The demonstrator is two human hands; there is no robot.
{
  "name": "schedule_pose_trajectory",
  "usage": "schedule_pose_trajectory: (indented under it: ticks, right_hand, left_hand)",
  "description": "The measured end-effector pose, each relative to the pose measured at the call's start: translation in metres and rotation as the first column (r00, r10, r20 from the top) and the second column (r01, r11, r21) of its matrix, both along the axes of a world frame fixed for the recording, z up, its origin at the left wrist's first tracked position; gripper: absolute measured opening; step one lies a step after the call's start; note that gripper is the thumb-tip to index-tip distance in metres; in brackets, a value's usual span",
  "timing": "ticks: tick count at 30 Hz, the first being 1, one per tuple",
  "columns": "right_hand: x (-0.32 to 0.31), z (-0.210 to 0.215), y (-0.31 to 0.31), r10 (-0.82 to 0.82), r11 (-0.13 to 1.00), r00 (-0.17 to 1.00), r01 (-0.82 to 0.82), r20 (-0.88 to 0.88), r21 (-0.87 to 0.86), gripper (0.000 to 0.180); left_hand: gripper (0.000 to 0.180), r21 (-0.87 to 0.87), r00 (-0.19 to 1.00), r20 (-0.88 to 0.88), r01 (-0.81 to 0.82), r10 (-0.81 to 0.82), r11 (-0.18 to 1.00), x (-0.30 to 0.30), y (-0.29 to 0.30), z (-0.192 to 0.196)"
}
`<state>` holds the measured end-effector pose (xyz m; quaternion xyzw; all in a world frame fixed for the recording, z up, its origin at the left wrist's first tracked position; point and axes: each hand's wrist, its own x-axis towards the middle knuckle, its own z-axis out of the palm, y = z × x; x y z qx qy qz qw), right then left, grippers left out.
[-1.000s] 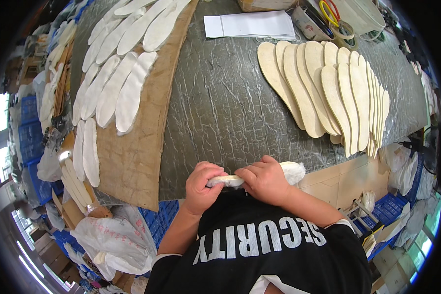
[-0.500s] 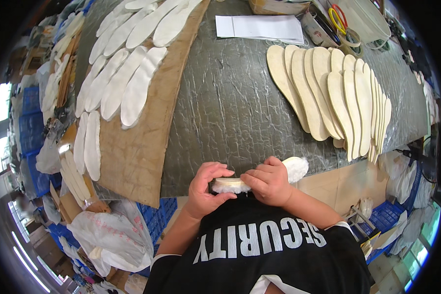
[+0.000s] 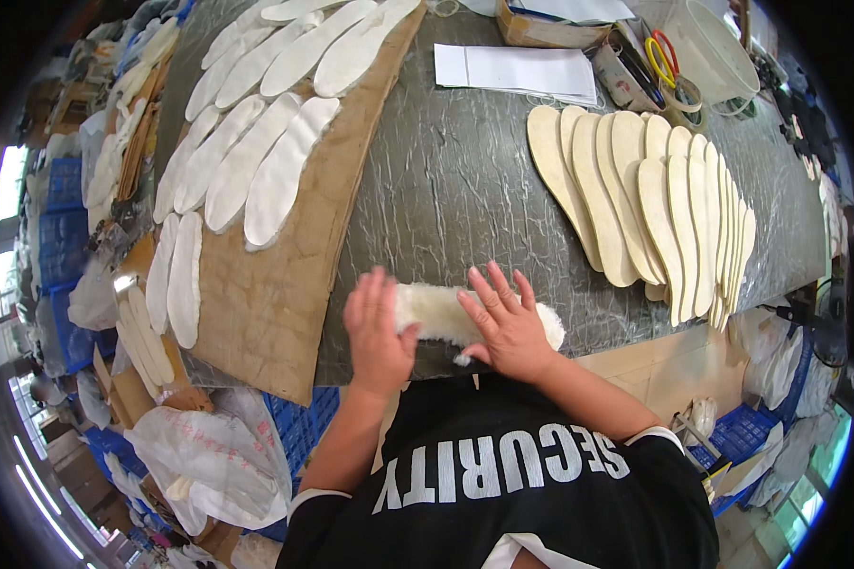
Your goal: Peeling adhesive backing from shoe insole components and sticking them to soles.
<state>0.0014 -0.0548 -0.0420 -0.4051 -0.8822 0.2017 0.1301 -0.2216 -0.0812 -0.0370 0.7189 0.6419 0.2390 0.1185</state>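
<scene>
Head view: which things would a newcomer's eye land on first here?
Probably the fluffy cream insole at the near edge of the dark tabletop, with the left hand at its left end and the spread right hand over its right part. Next come the overlapping beige insoles fanned out on the right, and the rows of white insoles on a brown board at left.

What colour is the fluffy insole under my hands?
The fluffy insole is creamy white, best seen in the head view.
</scene>
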Motion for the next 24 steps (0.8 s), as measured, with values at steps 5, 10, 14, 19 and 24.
schedule_pose_trajectory:
  ticks: [5, 10, 14, 19, 24]
  right_hand:
    - [-0.009, -0.019, 0.002, 0.035, 0.999, 0.977, -0.03, 0.211, -0.028, 0.095]
    - [-0.014, -0.018, 0.007, 0.083, 0.992, 0.977, -0.062, 0.196, -0.107, 0.099]
    - [0.021, -0.015, -0.006, -0.202, 0.971, 0.945, 0.228, 0.256, -0.076, 0.086]
    - [0.066, -0.052, -0.017, -0.404, 0.915, 0.915, 0.403, -0.001, -0.016, 0.063]
    - [0.077, -0.065, -0.013, -0.65, 0.757, 0.444, 0.449, -0.617, -0.474, 0.02]
  left_hand:
    - [0.078, -0.243, 0.923, -0.181, 0.293, -0.34, 0.925, 0.008, 0.013, -0.026]
    - [0.079, -0.265, 0.923, -0.228, 0.248, -0.311, 0.932, 0.004, 0.021, -0.026]
    - [0.079, -0.293, 0.943, -0.16, 0.238, -0.293, 0.926, 0.003, 0.012, -0.031]
    - [0.055, -0.492, 0.98, -0.07, 0.127, -0.185, 0.861, 0.018, 0.004, 0.009]
    - [0.027, -0.304, 0.975, 0.222, 0.097, -0.028, 0.948, -0.045, -0.022, 0.01]
